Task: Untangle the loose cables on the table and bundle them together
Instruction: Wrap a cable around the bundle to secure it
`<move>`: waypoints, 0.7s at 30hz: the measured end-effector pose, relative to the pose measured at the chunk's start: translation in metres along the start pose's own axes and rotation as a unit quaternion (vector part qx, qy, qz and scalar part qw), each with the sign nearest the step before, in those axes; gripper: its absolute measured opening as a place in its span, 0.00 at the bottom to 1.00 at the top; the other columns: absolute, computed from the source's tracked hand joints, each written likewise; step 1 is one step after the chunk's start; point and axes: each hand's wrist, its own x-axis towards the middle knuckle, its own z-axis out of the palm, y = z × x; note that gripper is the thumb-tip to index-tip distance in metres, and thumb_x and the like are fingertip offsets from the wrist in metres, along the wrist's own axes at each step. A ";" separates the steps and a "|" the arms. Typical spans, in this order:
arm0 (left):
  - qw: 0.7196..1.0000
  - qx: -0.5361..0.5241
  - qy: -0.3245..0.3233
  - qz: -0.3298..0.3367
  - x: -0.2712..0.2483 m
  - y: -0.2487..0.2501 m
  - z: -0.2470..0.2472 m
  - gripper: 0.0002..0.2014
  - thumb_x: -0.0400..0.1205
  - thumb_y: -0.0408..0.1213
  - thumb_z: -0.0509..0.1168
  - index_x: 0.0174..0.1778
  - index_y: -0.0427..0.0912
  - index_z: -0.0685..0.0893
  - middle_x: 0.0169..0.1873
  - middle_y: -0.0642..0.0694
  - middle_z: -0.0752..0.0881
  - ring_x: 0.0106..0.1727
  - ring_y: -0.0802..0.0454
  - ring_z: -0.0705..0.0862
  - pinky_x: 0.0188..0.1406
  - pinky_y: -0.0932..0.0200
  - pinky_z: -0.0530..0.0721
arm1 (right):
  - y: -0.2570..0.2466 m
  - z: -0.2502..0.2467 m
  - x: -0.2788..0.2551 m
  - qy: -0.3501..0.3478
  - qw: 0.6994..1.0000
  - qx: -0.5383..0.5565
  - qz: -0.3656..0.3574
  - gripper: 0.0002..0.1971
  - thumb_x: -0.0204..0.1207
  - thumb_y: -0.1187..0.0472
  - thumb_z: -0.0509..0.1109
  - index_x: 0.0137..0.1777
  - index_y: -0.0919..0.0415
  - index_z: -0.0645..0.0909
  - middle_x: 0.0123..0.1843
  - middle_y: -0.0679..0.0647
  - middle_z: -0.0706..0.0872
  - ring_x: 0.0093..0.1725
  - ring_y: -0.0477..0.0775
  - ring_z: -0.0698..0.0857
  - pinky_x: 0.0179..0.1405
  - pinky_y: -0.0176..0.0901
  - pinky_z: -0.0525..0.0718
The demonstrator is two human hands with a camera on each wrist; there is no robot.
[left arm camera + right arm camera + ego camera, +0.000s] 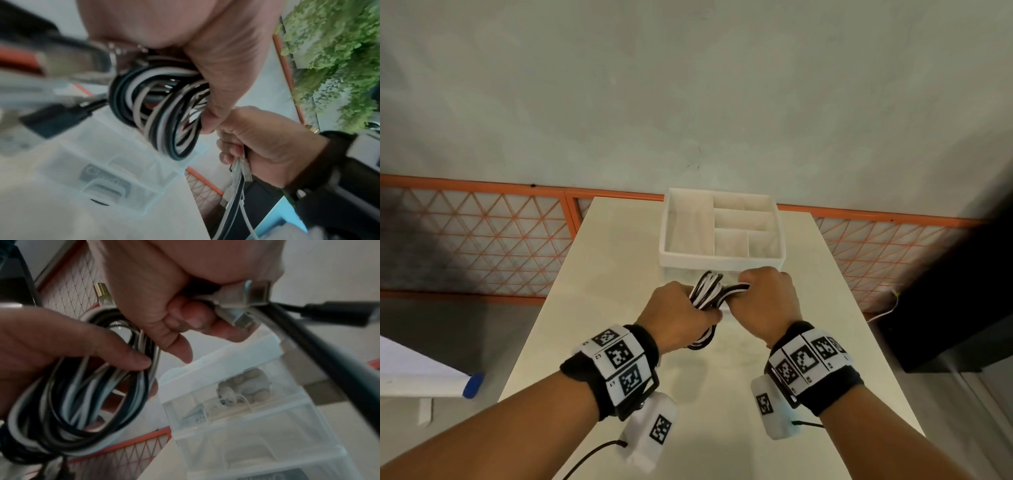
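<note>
— While the head view shows the table (pixel 619 274) and the tray (pixel 722 263) at 12 o'clock, where's the coil (pixel 705 294)?
— Above the table, gripped by the left hand (pixel 678 318); black and white loops.
— And the plugs (pixel 242 305)?
— Only the wrist view shows them, pinched in the right hand (pixel 767 305).

Between your hands the cables (pixel 707 294) run in black and white strands, some white ones greyish in the wrist views. Beyond your hands the organiser box (pixel 722 262) is white, translucent up close. Under your hands the counter (pixel 619 260) is pale cream. The wristbands (pixel 619 363) above your hands are black with white panels of black square codes. Left of your hands, the fence (pixel 482 240) is an orange triangular lattice
</note>
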 end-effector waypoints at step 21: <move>0.932 -0.353 -0.055 -0.053 0.012 -0.006 -0.013 0.22 0.71 0.55 0.75 0.50 0.40 0.85 0.36 0.42 0.84 0.41 0.45 0.87 0.47 0.45 0.88 | -0.006 -0.006 -0.010 0.041 0.972 0.219 -0.068 0.07 0.82 0.57 0.73 0.53 0.50 0.93 0.24 0.48 0.84 0.24 0.45 0.77 0.28 0.38 0.78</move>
